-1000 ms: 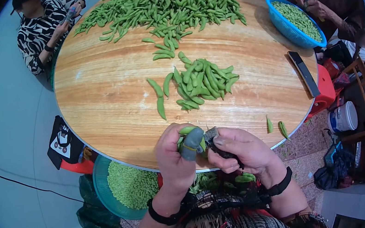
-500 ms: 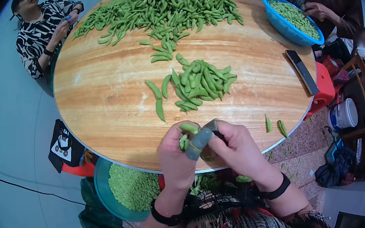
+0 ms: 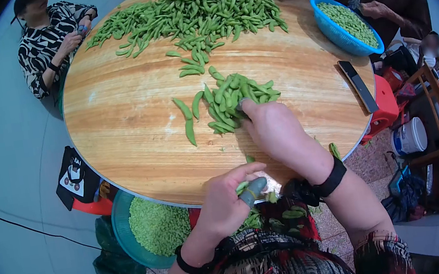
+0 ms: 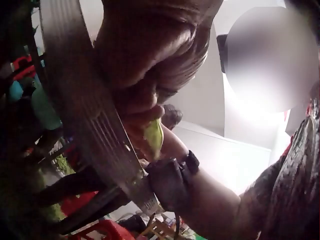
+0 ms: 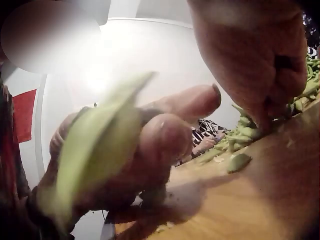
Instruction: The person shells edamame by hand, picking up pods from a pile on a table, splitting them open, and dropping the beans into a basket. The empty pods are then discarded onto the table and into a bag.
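Observation:
My left hand (image 3: 226, 203) is just over the table's near edge, gripping green soybean pods (image 3: 242, 187) in its curled fingers. A grey-green cover with a yellow band wraps its thumb. Below the fingers a pale pod (image 4: 154, 137) shows in the left wrist view; a blurred pod (image 5: 100, 150) looms large in the right wrist view. My right hand (image 3: 277, 126) reaches forward to the small pile of pods (image 3: 230, 96), its covered thumb at the pile's near right side. Its fingertips touch the pods, partly hidden, and I cannot tell whether they pinch one.
A large pod heap (image 3: 212, 3) covers the round wooden table's (image 3: 115, 112) far side. A blue basket of shelled beans (image 3: 347, 26) and a black phone (image 3: 358, 86) lie at the right. Below the left edge stands a teal basket of beans (image 3: 153, 225). Two people sit across.
My right hand has left my left hand and moved forward to the small pile. The left hand has come slightly nearer to me. The person at far right has stretched a hand toward the heap.

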`<act>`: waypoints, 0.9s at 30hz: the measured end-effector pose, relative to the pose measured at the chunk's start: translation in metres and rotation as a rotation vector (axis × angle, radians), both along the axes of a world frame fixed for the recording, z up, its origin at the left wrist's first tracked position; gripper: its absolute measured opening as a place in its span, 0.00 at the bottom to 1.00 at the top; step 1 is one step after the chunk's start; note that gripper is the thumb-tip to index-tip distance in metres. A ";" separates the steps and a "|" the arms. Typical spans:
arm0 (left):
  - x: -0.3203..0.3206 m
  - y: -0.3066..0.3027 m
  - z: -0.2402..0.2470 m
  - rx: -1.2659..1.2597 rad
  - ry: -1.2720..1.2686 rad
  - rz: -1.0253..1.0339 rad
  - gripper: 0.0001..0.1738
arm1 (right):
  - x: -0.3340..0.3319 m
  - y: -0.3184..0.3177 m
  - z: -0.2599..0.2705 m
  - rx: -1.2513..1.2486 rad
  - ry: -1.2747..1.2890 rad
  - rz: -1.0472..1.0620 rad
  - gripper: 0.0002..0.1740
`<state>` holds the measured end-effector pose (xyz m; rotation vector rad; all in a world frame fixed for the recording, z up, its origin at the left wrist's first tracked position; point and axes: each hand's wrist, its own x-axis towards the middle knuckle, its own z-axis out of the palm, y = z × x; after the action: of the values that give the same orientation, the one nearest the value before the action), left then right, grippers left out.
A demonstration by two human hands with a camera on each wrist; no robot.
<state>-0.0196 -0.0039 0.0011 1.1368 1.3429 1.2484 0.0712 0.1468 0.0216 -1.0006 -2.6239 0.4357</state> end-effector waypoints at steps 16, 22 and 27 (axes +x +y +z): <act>-0.007 0.008 0.006 0.140 -0.911 0.175 0.06 | 0.054 -0.055 0.027 -1.480 0.450 0.165 0.11; 0.000 0.013 -0.001 0.137 -0.606 0.426 0.05 | 0.055 -0.057 0.019 -1.379 0.461 0.195 0.11; 0.005 0.009 0.006 0.169 -0.396 0.301 0.06 | 0.056 -0.058 0.022 -1.712 0.540 0.080 0.10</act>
<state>-0.0148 0.0050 0.0070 0.7582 1.1474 1.7301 0.1277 0.0893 0.0432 -0.7972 -1.3234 2.6365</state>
